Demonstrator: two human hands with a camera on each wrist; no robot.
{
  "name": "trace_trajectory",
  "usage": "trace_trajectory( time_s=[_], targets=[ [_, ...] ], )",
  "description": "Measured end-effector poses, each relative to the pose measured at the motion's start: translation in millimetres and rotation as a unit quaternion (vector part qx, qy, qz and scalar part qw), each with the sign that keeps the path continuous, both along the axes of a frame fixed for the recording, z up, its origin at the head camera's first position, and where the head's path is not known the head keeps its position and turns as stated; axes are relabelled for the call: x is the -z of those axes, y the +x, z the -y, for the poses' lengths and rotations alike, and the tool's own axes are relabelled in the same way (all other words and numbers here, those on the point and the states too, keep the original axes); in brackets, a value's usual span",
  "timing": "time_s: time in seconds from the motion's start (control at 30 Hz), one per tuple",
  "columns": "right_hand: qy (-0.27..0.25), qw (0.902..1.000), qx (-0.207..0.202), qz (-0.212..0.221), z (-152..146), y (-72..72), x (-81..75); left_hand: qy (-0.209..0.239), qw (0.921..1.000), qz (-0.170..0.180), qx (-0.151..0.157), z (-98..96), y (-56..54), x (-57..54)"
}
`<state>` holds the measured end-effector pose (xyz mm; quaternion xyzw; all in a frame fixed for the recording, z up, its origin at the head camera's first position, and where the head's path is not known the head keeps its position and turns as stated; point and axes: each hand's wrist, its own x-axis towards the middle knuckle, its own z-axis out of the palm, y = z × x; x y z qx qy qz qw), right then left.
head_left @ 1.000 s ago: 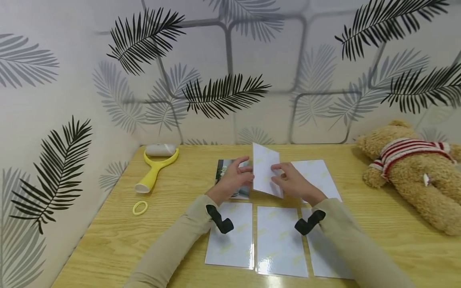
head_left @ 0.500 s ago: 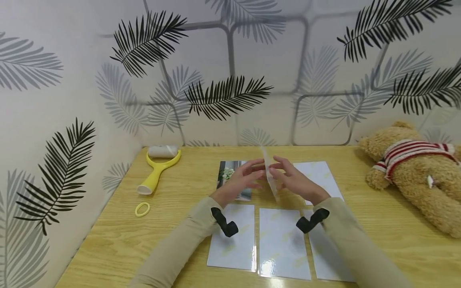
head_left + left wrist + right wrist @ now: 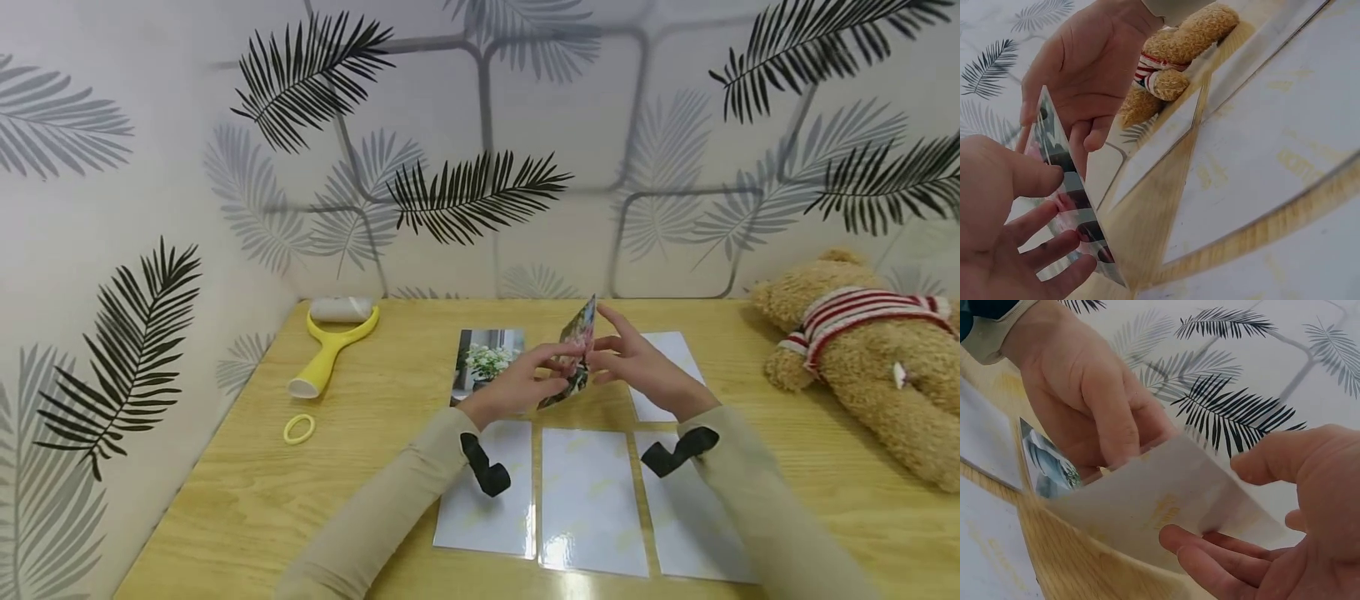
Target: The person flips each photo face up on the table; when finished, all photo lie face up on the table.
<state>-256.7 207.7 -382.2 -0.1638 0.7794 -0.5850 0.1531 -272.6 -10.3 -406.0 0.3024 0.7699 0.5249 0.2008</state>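
Note:
A glossy photo card [image 3: 577, 327] with pink flowers on its picture side stands tilted between both hands above the table. My left hand [image 3: 512, 388] touches the picture side; in the left wrist view its thumb [image 3: 1038, 179] and several fingers lie on that face. Behind the card is my right hand [image 3: 654, 372], its fingertips [image 3: 1175, 537] against the white back [image 3: 1122, 506] and its thumb [image 3: 1260, 465] near the card's edge. A photo card of white flowers in a pot [image 3: 486, 360] lies face up beside the left wrist.
A white-backed card [image 3: 662, 367] lies right of the hands. A row of white-backed cards [image 3: 592, 504] lies in front, partly under the forearms. To the left are a yellow-handled roller [image 3: 322, 367] and a yellow ring [image 3: 287, 431]. A teddy bear [image 3: 885, 400] lies at right.
The card between the hands has turned, from its white back facing the head view, through edge-on, to its pink-flower side showing. Both hands have shifted right.

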Motion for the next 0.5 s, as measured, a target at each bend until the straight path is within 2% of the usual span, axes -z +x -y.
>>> trace_trajectory(
  time_s=[0.1, 0.2, 0.27, 0.37, 0.5],
  targets=[
    [0.039, 0.999, 0.011, -0.019, -8.1, 3.6, -3.9, -0.023, 0.997, -0.054, 0.05, -3.5, -1.2, -2.3],
    [0.093, 0.9947, 0.019, -0.04, -13.1, 5.2, -2.5, -0.063, 0.9879, -0.119, 0.078, -7.9, -0.9, -2.1],
    [0.123, 0.9911, 0.021, -0.046, -14.9, 5.0, 1.4, -0.1, 0.9794, -0.154, 0.084, -9.6, 0.2, -0.8],
    [0.159, 0.986, 0.026, -0.043, -15.4, 3.8, 7.2, -0.164, 0.9615, -0.202, 0.088, -11.1, 2.1, 1.0],
    [0.179, 0.9826, 0.031, -0.041, -14.4, -0.1, 13.1, -0.233, 0.9401, -0.237, 0.076, -9.8, 5.4, 3.0]
  ],
)
